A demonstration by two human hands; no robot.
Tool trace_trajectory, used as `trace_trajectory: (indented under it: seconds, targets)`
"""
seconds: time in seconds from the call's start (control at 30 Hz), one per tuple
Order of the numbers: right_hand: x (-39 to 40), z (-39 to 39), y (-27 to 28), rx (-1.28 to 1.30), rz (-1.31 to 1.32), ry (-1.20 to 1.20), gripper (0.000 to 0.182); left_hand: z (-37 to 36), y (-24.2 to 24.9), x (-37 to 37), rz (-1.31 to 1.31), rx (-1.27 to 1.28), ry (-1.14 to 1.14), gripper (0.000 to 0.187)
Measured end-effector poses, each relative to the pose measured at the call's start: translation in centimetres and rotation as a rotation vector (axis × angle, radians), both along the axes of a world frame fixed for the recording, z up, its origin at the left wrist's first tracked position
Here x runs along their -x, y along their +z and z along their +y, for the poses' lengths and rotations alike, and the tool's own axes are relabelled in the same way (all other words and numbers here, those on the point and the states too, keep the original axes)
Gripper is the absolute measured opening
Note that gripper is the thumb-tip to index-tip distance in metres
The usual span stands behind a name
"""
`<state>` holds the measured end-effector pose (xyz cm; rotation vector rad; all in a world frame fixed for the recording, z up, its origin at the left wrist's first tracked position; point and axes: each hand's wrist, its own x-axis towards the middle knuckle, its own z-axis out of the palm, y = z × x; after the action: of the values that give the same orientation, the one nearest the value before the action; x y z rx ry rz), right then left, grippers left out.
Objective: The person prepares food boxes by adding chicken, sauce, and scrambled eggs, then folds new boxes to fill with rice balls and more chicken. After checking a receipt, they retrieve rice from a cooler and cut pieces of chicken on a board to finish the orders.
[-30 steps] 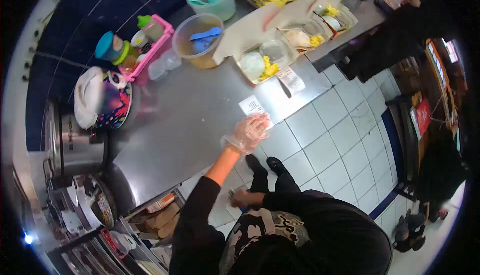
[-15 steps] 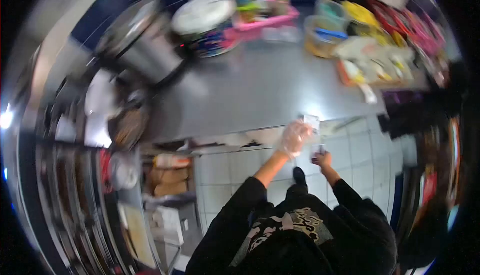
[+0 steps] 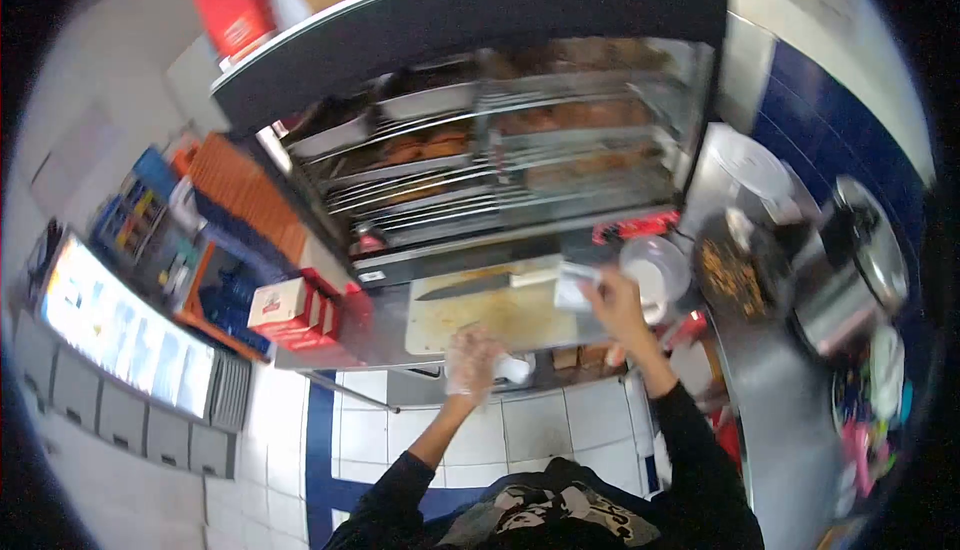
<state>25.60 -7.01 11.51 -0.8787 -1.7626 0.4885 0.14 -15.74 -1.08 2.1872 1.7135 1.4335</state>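
Observation:
My left hand point(image 3: 472, 360), in a clear plastic glove, hovers at the front edge of a cutting board point(image 3: 435, 325). Its fingers look loosely apart, somewhat blurred, with nothing visible in them. My bare right hand point(image 3: 618, 308) pinches a small white packet point(image 3: 573, 287) over the board's right part. A knife with a white handle point(image 3: 536, 277) and a dark blade lies along the back of the board. Just right of my left hand is a white object point(image 3: 515, 368), too blurred to name.
A glass display case point(image 3: 480, 240) with food trays stands behind the board. Red-and-white boxes point(image 3: 292, 312) are stacked at left. To the right are a clear round tub point(image 3: 655, 268), a pan of brown food point(image 3: 735, 275) and a large metal pot point(image 3: 855, 270).
The view has swung from the steel counter with pots and baskets to the display case and cutting board. My hands have come apart, and the white packet is now in my right hand.

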Motion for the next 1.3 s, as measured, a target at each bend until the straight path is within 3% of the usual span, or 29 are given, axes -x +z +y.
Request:
trace_trajectory:
  seconds: [0.03, 0.07, 0.13, 0.17, 0.2, 0.27, 0.3, 0.33, 0.4, 0.47, 0.53, 0.57, 0.63, 0.67, 0.73, 0.8, 0.87, 1.1, 1.27, 1.3]
  targets:
    - [3.7, 3.4, 4.0, -0.041, -0.001, 0.189, 0.018, 0.7, -0.3, 3.1, -0.209, 0.024, 0.070, 0.020]
    - [7.5, 5.7, 9.2, -0.102, -0.112, 0.232, 0.018, 0.9, 0.7, 5.7, -0.224, 0.003, 0.119, 0.020]
    - [14.7, 11.0, 17.0, -0.345, -0.172, 0.306, 0.020, 0.2, 4.8, 8.6, -1.349, -0.104, -0.385, 0.029]
    - [17.1, 12.6, 21.0, -0.420, -0.296, 0.238, 0.020, -0.9, 8.2, 8.3, -0.839, -0.035, 0.095, 0.021]
    - [19.7, 14.3, 24.0, -0.658, -0.239, 0.176, 0.022, -0.6, 7.9, 9.9, -0.842, -0.062, 0.127, 0.021]
    - [23.5, 18.2, 28.5, -1.065, -0.069, 0.026, 0.026, -0.8, 6.1, 12.6, -0.316, -0.311, 0.140, 0.011]
    - [24.6, 18.8, 30.4, -1.167, -0.050, -0.049, 0.032, -0.8, 8.7, 11.0, -0.566, -0.379, 0.264, 0.007]
    - [25.7, 19.9, 31.6, -1.133, -0.020, -0.077, 0.037, -0.4, 8.8, 11.6, -0.569, -0.398, 0.290, 0.007]
    - [27.6, 18.3, 33.1, -1.333, 0.135, -0.091, 0.039, -1.1, 7.8, 13.0, -0.586, -0.342, 0.467, 0.007]
    - [27.9, 19.9, 32.7, -1.393, -0.039, -0.226, 0.039, -1.1, 6.1, 14.5, -0.558, -0.286, 0.599, 0.008]
    - [27.9, 20.3, 32.2, -1.331, -0.179, -0.215, 0.036, -1.5, 5.8, 15.7, -0.918, -0.297, 0.461, 0.020]
    - [28.0, 19.9, 32.2, -1.320, -0.190, -0.207, 0.034, -1.9, 6.2, 16.5, -0.920, -0.325, 0.504, 0.020]
    - [28.3, 18.5, 32.4, -1.311, -0.215, -0.192, 0.031, -3.1, 7.8, 18.2, -0.022, -0.296, 0.654, 0.015]
    - [28.9, 17.9, 32.5, -1.312, -0.227, -0.185, 0.030, -3.7, 8.4, 18.3, -0.027, -0.297, 0.702, 0.015]
    - [31.1, 17.2, 32.5, -1.331, -0.179, -0.148, 0.028, -3.3, 9.0, 17.8, -0.497, -0.358, 0.554, 0.014]
    - [32.9, 16.3, 32.5, -1.210, -0.222, -0.176, 0.025, -3.2, 8.6, 17.8, -0.595, -0.401, 0.586, 0.015]
    - [34.8, 16.2, 32.8, -1.302, -0.207, -0.175, 0.024, -3.9, 8.4, 18.1, -0.748, -0.398, 0.572, 0.018]
    - [39.2, 14.2, 32.9, -1.273, -0.233, -0.228, 0.023, -8.2, 7.9, 19.1, -0.863, -0.389, 0.677, 0.022]
    - [39.8, 15.1, 32.5, -1.277, -0.229, -0.310, 0.027, -9.5, 6.1, 20.2, -0.561, -0.444, 0.785, 0.019]
    - [40.4, 15.2, 32.8, -1.302, -0.203, -0.291, 0.029, -10.8, 5.7, 19.8, -0.650, -0.472, 0.754, 0.018]
